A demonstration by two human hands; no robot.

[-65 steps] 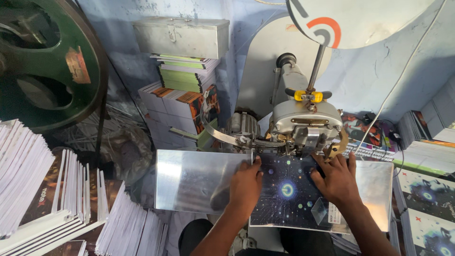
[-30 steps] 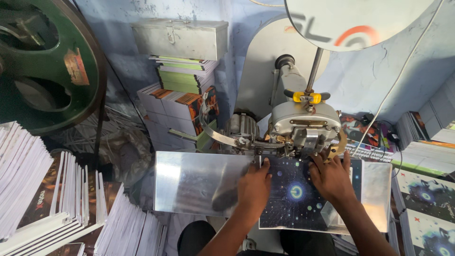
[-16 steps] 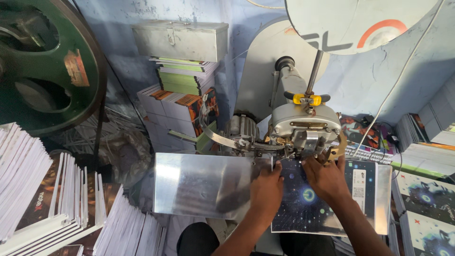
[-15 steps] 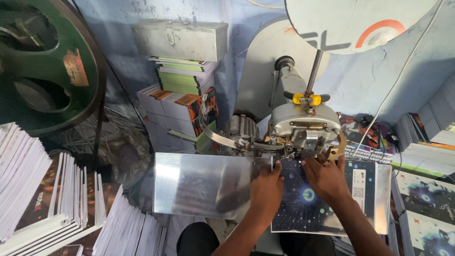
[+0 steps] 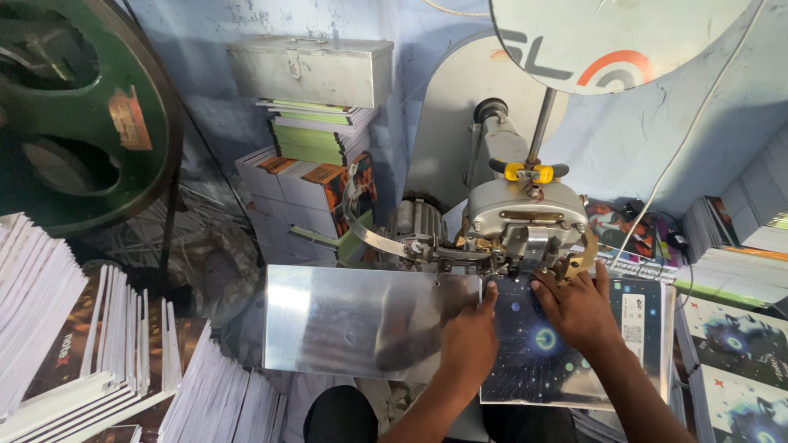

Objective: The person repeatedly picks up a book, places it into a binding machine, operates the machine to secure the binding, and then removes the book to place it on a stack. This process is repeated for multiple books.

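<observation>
A dark blue notebook cover with a starry print (image 5: 546, 361) lies flat on the shiny metal work plate (image 5: 345, 324), its top edge under the head of a grey stitching machine (image 5: 525, 217). My left hand (image 5: 469, 340) presses on the cover's left edge, forefinger stretched toward the machine head. My right hand (image 5: 579, 305) lies spread on the cover just below the head, fingertips close to the stitching point.
A large green flywheel (image 5: 74, 115) stands at upper left. Piles of white-edged notebooks (image 5: 98, 361) fill the lower left. More starry covers (image 5: 735, 361) lie at right. A metal box (image 5: 310, 70) tops stacked books by the wall. A white disc (image 5: 607, 37) hangs overhead.
Both hands have slid the starry cover to the right along the metal plate, under the machine head. More bare plate shows on the left now.
</observation>
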